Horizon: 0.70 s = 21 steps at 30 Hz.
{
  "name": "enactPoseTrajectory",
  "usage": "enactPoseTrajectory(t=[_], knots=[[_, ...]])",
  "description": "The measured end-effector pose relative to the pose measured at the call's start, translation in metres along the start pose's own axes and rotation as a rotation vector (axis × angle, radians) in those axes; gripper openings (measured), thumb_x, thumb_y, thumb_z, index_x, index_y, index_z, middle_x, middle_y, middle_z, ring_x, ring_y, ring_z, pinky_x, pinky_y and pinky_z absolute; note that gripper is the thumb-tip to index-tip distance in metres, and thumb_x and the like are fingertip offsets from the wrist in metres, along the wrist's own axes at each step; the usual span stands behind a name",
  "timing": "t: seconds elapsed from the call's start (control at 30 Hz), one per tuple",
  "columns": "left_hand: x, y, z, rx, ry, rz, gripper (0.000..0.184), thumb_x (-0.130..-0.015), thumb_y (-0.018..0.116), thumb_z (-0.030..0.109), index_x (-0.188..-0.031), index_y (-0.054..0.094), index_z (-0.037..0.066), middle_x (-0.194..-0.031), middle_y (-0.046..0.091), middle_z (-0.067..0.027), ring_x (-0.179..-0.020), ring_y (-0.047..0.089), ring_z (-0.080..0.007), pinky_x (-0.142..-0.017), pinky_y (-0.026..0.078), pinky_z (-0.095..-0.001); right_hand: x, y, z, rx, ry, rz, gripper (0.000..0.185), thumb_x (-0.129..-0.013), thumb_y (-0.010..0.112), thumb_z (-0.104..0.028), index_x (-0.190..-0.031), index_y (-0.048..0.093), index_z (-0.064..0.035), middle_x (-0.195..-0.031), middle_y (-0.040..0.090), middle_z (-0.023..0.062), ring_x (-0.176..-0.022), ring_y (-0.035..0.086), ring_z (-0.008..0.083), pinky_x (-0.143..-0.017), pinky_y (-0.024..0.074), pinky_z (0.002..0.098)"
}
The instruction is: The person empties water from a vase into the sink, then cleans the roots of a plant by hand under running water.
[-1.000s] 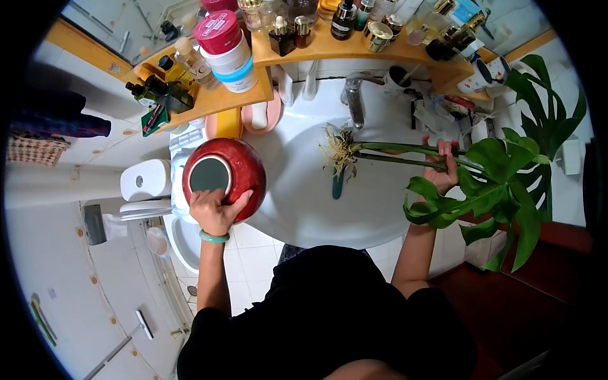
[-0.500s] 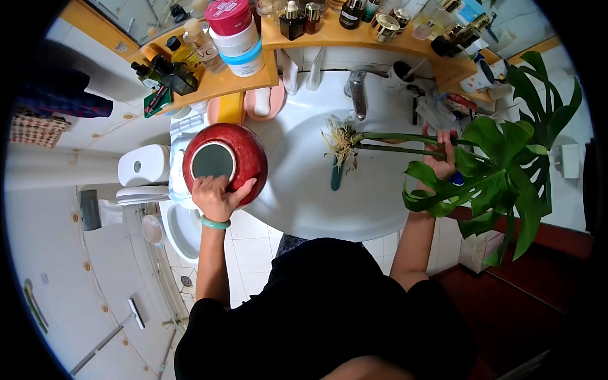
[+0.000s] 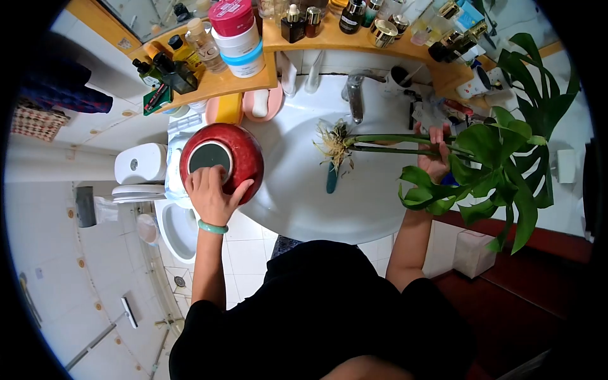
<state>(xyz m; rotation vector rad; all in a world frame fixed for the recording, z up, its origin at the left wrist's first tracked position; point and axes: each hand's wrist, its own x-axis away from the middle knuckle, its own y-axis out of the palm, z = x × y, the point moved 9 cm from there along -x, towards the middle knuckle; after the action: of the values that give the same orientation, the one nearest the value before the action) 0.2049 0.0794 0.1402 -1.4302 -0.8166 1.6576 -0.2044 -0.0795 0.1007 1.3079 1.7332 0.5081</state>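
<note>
My left hand (image 3: 211, 193), with a green bangle at the wrist, grips the base of a round red glazed pot (image 3: 244, 155) over the left end of the sink. Its fingers lie on the dark, pale-rimmed bottom and the thumb presses the side. The pot's bottom faces me; its mouth is hidden. My right hand (image 3: 434, 157) holds the stems of a monstera plant (image 3: 491, 152) from below, fingers bent up around them. The broad split leaves hang to the right. Pale bare roots (image 3: 335, 142) reach over the white sink (image 3: 304, 212), above a dark teal strip (image 3: 331, 178).
A faucet (image 3: 356, 101) stands behind the roots. Pink soap dishes (image 3: 273, 104) sit at the back left. Wooden shelves (image 3: 354, 43) crowded with bottles and jars overhang the back. A toilet (image 3: 140, 164) is at the left, a pale box (image 3: 474, 253) at the lower right.
The plant and my right hand have shifted slightly left in view. My left hand's fingers have moved up further over the pot's bottom.
</note>
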Motion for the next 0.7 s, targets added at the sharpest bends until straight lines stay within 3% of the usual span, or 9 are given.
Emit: enactPoseTrajectory(t=[0.13,0.2,0.3,0.37,0.43,0.47,0.53,0.57,0.7], knots=[[0.0,-0.018,0.039,0.305,0.086,0.211,0.04,-0.062,0.077,0.028,-0.084,0.054,0.005,-0.078,0.054,-0.0064,-0.072,0.051,-0.0254,-0.067,0.037,-0.0346,0.002,0.003,0.0,0.002,0.028,0.006,0.038,-0.079,0.055,-0.002,-0.117,0.05,-0.0021,-0.077,0.043,-0.0004,-0.077,0.044,0.0109,-0.104,0.0204,0.0531],[0.002,0.021,0.06,0.663,0.012,0.02,0.029,-0.065,0.075,0.016,-0.081,0.055,0.004,-0.076,0.054,-0.0086,-0.064,0.052,-0.0215,-0.059,0.042,-0.0302,0.003,0.006,-0.001,0.023,0.01,0.082,0.036,-0.076,0.059,-0.001,-0.111,0.052,-0.0022,-0.073,0.045,0.0002,-0.074,0.045,0.0116,-0.102,0.0253,0.0527],[0.04,0.153,0.124,1.607,-0.639,-0.627,0.027,-0.081,0.064,0.018,-0.097,0.055,-0.001,-0.086,0.057,-0.0057,-0.075,0.055,-0.0144,-0.068,0.045,-0.0254,0.007,0.007,0.0,0.028,0.023,0.096,0.036,-0.074,0.059,0.0,-0.109,0.054,-0.002,-0.073,0.045,0.0006,-0.075,0.045,0.0122,-0.101,0.0263,0.0525],[0.056,0.21,0.173,2.029,-1.13,-0.921,0.039,-0.088,0.055,0.025,-0.11,0.048,-0.005,-0.104,0.054,-0.0103,-0.096,0.055,-0.0214,-0.085,0.045,-0.0295,0.01,0.008,0.002,0.036,0.025,0.088,0.035,-0.074,0.057,0.001,-0.109,0.054,-0.0017,-0.075,0.046,0.0012,-0.075,0.045,0.0125,-0.101,0.0257,0.0527],[0.074,0.271,0.215,2.224,-1.711,-1.043,0.051,-0.087,0.054,0.032,-0.116,0.041,-0.008,-0.119,0.046,-0.0163,-0.114,0.044,-0.0317,-0.1,0.035,-0.0431,0.014,0.008,0.003,0.053,0.022,0.094,0.036,-0.074,0.058,0.0,-0.109,0.054,-0.0023,-0.074,0.045,0.0,-0.074,0.045,0.0117,-0.102,0.0238,0.0534],[0.067,0.284,0.229,2.233,-1.709,-1.043,0.051,-0.087,0.054,0.032,-0.116,0.041,-0.008,-0.119,0.046,-0.0163,-0.114,0.044,-0.0317,-0.1,0.035,-0.0431,0.016,0.008,0.003,0.063,0.018,0.103,0.036,-0.074,0.059,-0.001,-0.11,0.053,-0.0028,-0.074,0.045,-0.0013,-0.073,0.045,0.0108,-0.103,0.022,0.0541],[0.068,0.306,0.247,2.21,-2.076,-0.88,0.051,-0.086,0.055,0.031,-0.119,0.04,-0.005,-0.127,0.037,-0.019,-0.119,0.036,-0.0382,-0.103,0.026,-0.0537,0.019,0.0,0.0,0.066,-0.007,0.133,0.035,-0.074,0.059,-0.001,-0.108,0.055,-0.0029,-0.072,0.045,-0.001,-0.075,0.046,0.0117,-0.103,0.0221,0.0548],[0.056,0.312,0.256,2.487,-1.845,-0.854,0.045,-0.085,0.056,0.03,-0.115,0.044,-0.002,-0.121,0.043,-0.0181,-0.114,0.041,-0.0376,-0.103,0.023,-0.0574,0.021,-0.004,-0.004,0.064,-0.034,0.138,0.033,-0.075,0.058,-0.001,-0.108,0.055,-0.003,-0.073,0.045,-0.0009,-0.075,0.046,0.0121,-0.102,0.0224,0.0548],[0.058,0.343,0.275,2.76,-1.802,-0.589,0.034,-0.083,0.06,0.026,-0.106,0.05,0.003,-0.103,0.056,-0.0113,-0.109,0.048,-0.0285,-0.101,0.03,-0.0519,0.035,-0.019,-0.027,0.101,-0.172,0.198,0.028,-0.081,0.048,0.0,-0.108,0.054,-0.0028,-0.076,0.045,0.0004,-0.075,0.045,0.0133,-0.101,0.0246,0.054]])
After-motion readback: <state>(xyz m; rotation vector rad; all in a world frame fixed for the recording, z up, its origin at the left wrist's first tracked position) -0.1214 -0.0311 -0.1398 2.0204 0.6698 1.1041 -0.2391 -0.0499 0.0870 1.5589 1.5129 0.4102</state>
